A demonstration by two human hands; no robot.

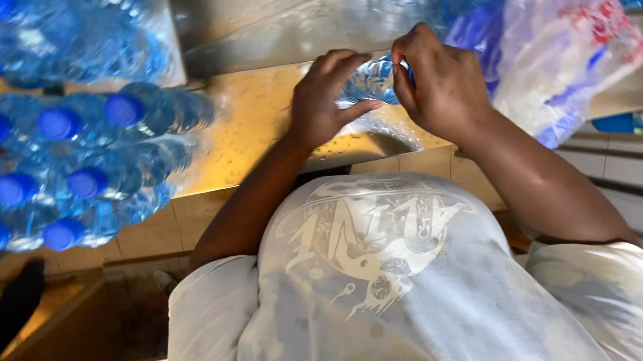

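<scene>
A clear plastic water bottle [369,81] lies on its side on the wet, shiny counter [257,125] in front of me. My left hand [327,97] wraps the bottle's body from the left, thumb under it. My right hand [435,82] pinches the bottle's end with its fingertips, where a bit of blue shows. Most of the bottle is hidden between the two hands.
A shrink-wrapped pack of blue-capped water bottles [65,176] lies at the left, with more bottles [63,40] behind it. A crumpled plastic bag [568,42] sits at the right on the counter. Tiled wall [630,174] runs below the counter edge. My pale printed shirt [374,290] fills the foreground.
</scene>
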